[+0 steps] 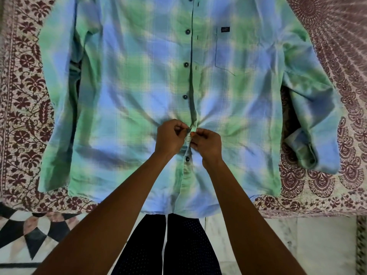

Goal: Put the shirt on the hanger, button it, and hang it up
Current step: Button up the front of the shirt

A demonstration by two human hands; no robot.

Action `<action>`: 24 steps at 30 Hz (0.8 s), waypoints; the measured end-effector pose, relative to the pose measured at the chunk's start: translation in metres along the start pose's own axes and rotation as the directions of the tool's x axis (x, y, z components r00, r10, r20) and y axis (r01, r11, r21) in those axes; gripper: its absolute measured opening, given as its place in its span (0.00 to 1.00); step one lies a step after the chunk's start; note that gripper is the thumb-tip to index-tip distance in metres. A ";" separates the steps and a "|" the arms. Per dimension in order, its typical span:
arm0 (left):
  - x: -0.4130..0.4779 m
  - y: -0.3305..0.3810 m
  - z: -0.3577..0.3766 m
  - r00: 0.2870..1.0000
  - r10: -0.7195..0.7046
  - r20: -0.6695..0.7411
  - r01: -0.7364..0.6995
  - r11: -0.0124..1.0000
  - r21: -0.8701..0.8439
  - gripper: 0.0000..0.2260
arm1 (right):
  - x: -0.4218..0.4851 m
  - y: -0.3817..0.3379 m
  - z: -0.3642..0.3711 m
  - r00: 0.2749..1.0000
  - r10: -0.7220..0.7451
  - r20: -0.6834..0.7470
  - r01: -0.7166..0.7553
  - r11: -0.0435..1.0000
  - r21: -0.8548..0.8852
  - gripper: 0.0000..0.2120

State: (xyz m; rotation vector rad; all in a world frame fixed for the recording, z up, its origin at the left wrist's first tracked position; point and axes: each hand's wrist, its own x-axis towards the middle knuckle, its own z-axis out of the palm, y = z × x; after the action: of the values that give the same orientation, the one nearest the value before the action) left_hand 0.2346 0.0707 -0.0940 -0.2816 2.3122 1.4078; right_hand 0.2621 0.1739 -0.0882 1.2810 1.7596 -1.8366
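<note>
A blue and green plaid shirt lies flat, front up, on a patterned bedspread, its hem toward me and its collar out of view at the top. Dark buttons run down the placket; several upper ones sit beside their buttonholes, unfastened. My left hand pinches the left edge of the placket low on the shirt. My right hand pinches the right edge, right against the left hand, and the cloth puckers around both. One dark button shows just below my hands. No hanger is visible.
The maroon floral bedspread covers the bed on both sides of the shirt. The bed's near edge runs just under the hem. Below it lie a tiled floor and my dark trousers.
</note>
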 end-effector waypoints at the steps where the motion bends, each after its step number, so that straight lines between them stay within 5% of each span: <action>1: 0.000 0.000 -0.001 1.000 0.000 0.005 0.000 1.000 -0.004 0.03 | 0.001 0.001 0.001 1.000 -0.014 -0.007 0.014 1.000 -0.026 0.10; 12: -0.005 -0.002 0.005 0.998 -0.010 -0.065 0.009 1.000 -0.025 0.04 | 0.003 0.011 0.007 0.994 -0.085 -0.066 0.084 0.996 -0.026 0.15; 24: -0.009 -0.002 0.005 0.996 0.018 -0.082 -0.019 1.000 -0.012 0.04 | 0.005 0.018 0.005 0.993 -0.070 -0.092 0.069 0.997 -0.017 0.09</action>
State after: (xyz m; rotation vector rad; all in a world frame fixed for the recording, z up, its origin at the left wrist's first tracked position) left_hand 0.2444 0.0740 -0.0937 -0.3287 2.3783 1.4454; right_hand 0.2710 0.1675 -0.1044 1.3360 1.8843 -1.8253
